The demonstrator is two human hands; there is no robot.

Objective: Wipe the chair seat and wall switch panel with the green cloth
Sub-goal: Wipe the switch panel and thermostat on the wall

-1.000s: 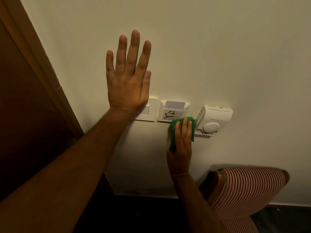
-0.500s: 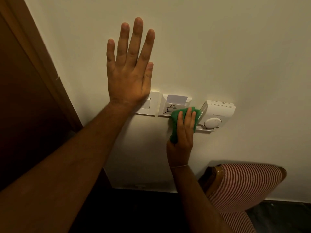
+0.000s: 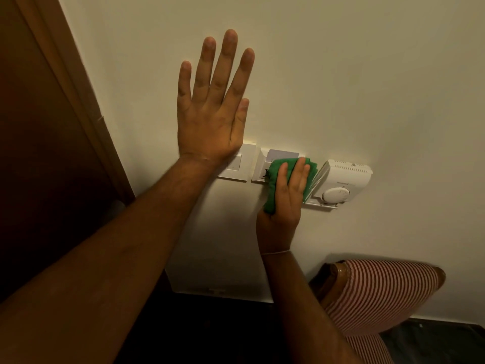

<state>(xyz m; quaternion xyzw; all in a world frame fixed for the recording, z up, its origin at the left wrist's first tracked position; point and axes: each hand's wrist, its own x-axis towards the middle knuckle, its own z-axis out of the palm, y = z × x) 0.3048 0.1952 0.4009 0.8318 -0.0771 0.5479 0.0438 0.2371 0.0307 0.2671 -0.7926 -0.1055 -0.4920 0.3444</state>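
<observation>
The striped chair seat [image 3: 380, 298] sits low at five o'clock, untouched. Above it, the right hand [image 3: 284, 203] presses the green cloth [image 3: 278, 174] flat under its fingers against the wall, and it has slid upward since a second ago: the cloth now covers the lower half of the card-slot switch panel [image 3: 265, 164], brushing the thermostat [image 3: 341, 179] at three o'clock. The left hand [image 3: 210, 114], fingers spread and empty, stays braced on the wall [image 3: 341, 74] at eleven o'clock. The panel wipe looks underway.

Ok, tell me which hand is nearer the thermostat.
Right. The right hand presses the green cloth right beside the thermostat; the left hand is flat on the wall beyond the switch plates.
</observation>
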